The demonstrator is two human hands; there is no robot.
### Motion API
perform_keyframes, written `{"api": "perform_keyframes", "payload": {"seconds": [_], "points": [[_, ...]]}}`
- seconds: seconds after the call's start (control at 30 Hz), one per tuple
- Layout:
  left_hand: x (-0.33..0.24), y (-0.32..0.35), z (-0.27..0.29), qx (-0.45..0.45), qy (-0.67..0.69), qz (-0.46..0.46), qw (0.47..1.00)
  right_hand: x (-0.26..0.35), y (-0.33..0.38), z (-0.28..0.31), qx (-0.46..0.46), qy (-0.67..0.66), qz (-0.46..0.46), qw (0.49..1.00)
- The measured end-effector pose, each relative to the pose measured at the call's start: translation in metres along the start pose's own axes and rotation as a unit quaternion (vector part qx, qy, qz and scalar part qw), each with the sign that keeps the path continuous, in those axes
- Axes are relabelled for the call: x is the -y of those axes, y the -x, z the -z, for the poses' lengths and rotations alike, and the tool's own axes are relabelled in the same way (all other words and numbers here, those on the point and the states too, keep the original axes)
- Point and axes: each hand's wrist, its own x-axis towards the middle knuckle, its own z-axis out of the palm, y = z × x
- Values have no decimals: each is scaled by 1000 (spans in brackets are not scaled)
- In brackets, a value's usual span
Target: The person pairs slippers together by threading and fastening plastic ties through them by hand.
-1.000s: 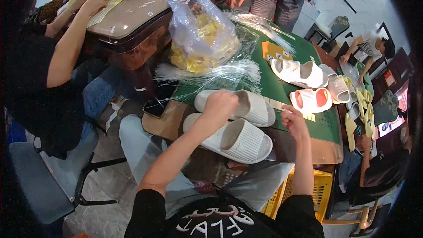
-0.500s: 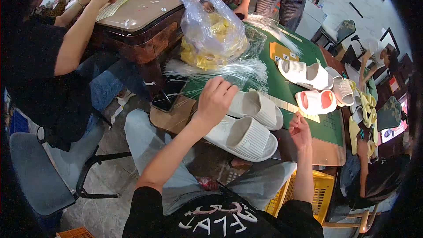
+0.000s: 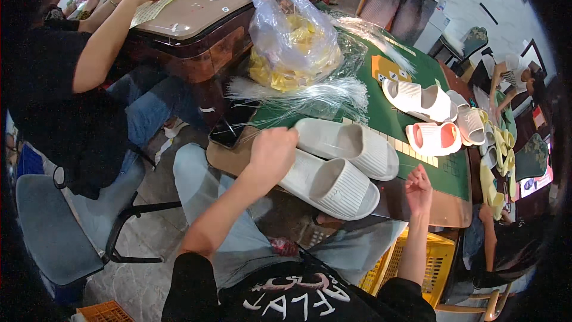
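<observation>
A pair of off-white ribbed slide slippers lies side by side before me, toes to the right: the near slipper (image 3: 333,188) and the far slipper (image 3: 351,149). My left hand (image 3: 273,155) is closed at their heel end; whatever its fingers hold is hidden. Past the far slipper is a spread bundle of thin clear plastic strands (image 3: 316,100). To the right of the slippers' toes, my right hand (image 3: 419,188) is raised with its fingers drawn together. Anything between those fingertips is too small to make out.
A plastic bag with yellow pieces (image 3: 298,53) stands behind the strands, and a dark phone (image 3: 225,133) lies at left. More white slippers (image 3: 417,100), a pink-lined slipper (image 3: 433,138) and yellow slippers (image 3: 490,185) sit right. A yellow crate (image 3: 429,262) is below the table edge.
My left hand has moved from near the strands down to the slippers' heel end. The far slipper has shifted right. The standing person's hand has left the table's far end.
</observation>
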Motion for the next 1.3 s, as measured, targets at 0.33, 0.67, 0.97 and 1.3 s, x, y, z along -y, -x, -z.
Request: {"api": "perform_keyframes", "payload": {"seconds": [0.33, 0.67, 0.97, 1.3], "points": [[11, 10, -17, 100, 685, 206, 691, -22, 36, -51, -14, 427, -92, 900], [-23, 25, -77, 171, 622, 154, 748, -55, 53, -71, 80, 703, 63, 704], [-58, 18, -117, 182, 475, 88, 856, -82, 53, -68, 85, 747, 132, 646], [-57, 6, -84, 297, 524, 58, 796, -74, 46, -70, 85, 699, 141, 695]]}}
